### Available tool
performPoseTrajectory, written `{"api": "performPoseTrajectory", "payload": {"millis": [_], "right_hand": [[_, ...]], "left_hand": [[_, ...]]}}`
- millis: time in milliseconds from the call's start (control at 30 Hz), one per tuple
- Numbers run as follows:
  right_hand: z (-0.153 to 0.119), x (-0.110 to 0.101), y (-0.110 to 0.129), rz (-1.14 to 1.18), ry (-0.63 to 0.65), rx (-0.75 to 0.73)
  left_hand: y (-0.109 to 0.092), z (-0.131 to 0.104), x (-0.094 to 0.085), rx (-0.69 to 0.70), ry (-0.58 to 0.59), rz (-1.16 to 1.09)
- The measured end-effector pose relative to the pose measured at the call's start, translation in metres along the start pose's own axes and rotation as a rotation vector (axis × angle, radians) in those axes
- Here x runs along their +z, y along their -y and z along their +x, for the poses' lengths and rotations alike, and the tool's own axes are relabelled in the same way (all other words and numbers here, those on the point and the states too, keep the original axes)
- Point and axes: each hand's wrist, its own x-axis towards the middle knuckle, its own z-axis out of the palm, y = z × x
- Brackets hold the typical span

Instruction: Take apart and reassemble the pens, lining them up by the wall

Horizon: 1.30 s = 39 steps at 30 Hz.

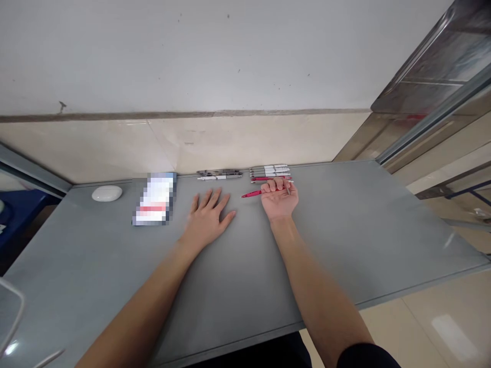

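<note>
My left hand [207, 217] lies flat on the grey table with its fingers spread and nothing in it. Palm up, my right hand [281, 200] has its fingers curled round a red pen [251, 194], whose tip points left. Just beyond that hand, another red pen [261, 179] lies at the near side of a row of several white pens [269, 170]. To the left of this row is a second group, with dark pens [218, 171] and a white pen [220, 177] nearest me. My fingers partly hide the red pens.
A phone [155, 199] with a blurred-out screen lies left of my left hand. Further left sits a white computer mouse [107, 193]. The grey table [238, 286] meets a tiled wall [245, 140] at the back. A white wire-like object [17, 312] shows at the lower left.
</note>
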Motion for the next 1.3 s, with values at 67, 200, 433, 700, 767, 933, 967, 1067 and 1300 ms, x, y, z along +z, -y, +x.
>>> {"api": "performPoseTrajectory", "payload": {"millis": [67, 200, 433, 700, 767, 933, 967, 1067, 1300], "right_hand": [[-0.0001, 0.0004, 0.0002, -0.006, -0.009, -0.005], [-0.0003, 0.0012, 0.0005, -0.016, -0.058, 0.009], [-0.0013, 0.0014, -0.0002, -0.018, -0.024, 0.008], [-0.0033, 0.0009, -0.0006, 0.027, 0.051, 0.052], [-0.0035, 0.0015, -0.0005, 0.019, 0.045, 0.061], [-0.0019, 0.0011, -0.0002, -0.076, -0.003, 0.036], [-0.0015, 0.0007, -0.0002, -0.072, 0.004, 0.038], [-0.0013, -0.0002, -0.0002, -0.031, 0.042, 0.041], [-0.0039, 0.0034, 0.0009, 0.011, 0.010, 0.047]], "left_hand": [[0.0003, -0.0001, -0.0002, 0.003, -0.005, -0.005], [0.0009, -0.0002, -0.0005, 0.002, 0.002, -0.017], [0.0004, -0.0007, 0.0003, -0.005, -0.012, -0.039], [0.0013, -0.0003, 0.0001, 0.000, -0.001, -0.032], [0.0015, -0.0004, 0.0004, 0.003, -0.004, -0.034], [0.0018, -0.0003, 0.0015, 0.001, -0.013, -0.030], [0.0018, -0.0003, 0.0016, 0.001, -0.014, -0.027], [0.0019, -0.0003, 0.0016, 0.004, -0.011, -0.029], [0.0011, -0.0006, 0.0006, -0.001, 0.001, -0.038]]}}
